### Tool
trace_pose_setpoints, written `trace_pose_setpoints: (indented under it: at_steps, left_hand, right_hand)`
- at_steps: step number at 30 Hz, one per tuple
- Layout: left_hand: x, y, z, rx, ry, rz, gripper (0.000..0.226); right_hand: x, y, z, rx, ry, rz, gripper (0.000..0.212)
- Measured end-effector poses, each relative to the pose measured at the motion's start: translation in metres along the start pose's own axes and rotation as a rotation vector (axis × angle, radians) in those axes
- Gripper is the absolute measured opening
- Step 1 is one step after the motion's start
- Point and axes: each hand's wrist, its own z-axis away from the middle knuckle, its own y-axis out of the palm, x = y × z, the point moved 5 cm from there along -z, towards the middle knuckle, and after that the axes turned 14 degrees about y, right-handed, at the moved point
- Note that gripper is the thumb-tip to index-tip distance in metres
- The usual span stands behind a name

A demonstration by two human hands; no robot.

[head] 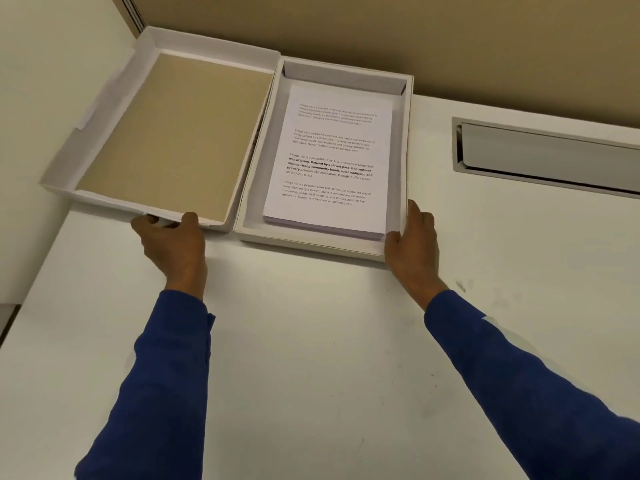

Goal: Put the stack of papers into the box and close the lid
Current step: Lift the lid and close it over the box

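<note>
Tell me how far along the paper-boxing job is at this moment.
Done: the stack of papers lies inside the box. In hand: the left hand grips the near edge of the open lid, which lies flipped out to the box's left, while the right hand steadies the box's near right corner. Left: swinging the lid over and shutting it.

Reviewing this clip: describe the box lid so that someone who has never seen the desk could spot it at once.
Start at the white desk where it meets the tan partition. Two shallow white trays sit side by side there; the lid is the left one, gripped at its near edge by the left hand. Unlike the box holding printed papers, its inside is bare tan board.
</note>
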Motion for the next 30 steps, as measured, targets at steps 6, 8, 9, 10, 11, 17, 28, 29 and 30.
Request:
trace_pose_setpoints:
  at_steps: [6, 8, 9, 10, 11, 17, 28, 29, 30]
  left_hand:
    - [-0.011, -0.002, 0.023, -0.064, 0.154, 0.292, 0.06]
    - [-0.015, -0.005, 0.032, -0.049, 0.199, 0.359, 0.068]
    - [-0.018, -0.006, 0.038, -0.039, 0.228, 0.366, 0.073]
    - [-0.021, -0.008, 0.043, -0.026, 0.268, 0.354, 0.078]
    - [-0.024, -0.009, 0.047, -0.01, 0.318, 0.332, 0.082]
    - [-0.059, -0.008, 0.07, 0.152, 0.723, 0.122, 0.071]
    - [-0.066, 0.028, 0.11, 0.419, 1.249, -0.295, 0.074]
    - [-0.065, 0.03, 0.112, 0.43, 1.282, -0.315, 0.073]
    - [-0.064, 0.032, 0.114, 0.452, 1.31, -0.332, 0.071]
  right_hand:
    - [-0.004, -0.001, 0.006, 0.014, -0.012, 0.017, 0.059]
    - [-0.007, -0.001, 0.011, 0.021, -0.011, 0.019, 0.06]
    - [-0.009, -0.001, 0.013, 0.025, -0.006, 0.022, 0.061]
    - [-0.01, -0.002, 0.016, 0.027, -0.002, 0.021, 0.061]
    - [-0.012, -0.002, 0.019, 0.028, -0.001, 0.018, 0.06]
    - [-0.008, -0.021, 0.029, 0.085, 0.048, -0.07, 0.063]
    - [0.077, -0.107, 0.028, 0.487, 0.251, -1.029, 0.064]
    - [0.074, -0.106, 0.026, 0.468, 0.269, -0.972, 0.054]
    - [0.07, -0.104, 0.023, 0.428, 0.281, -0.893, 0.039]
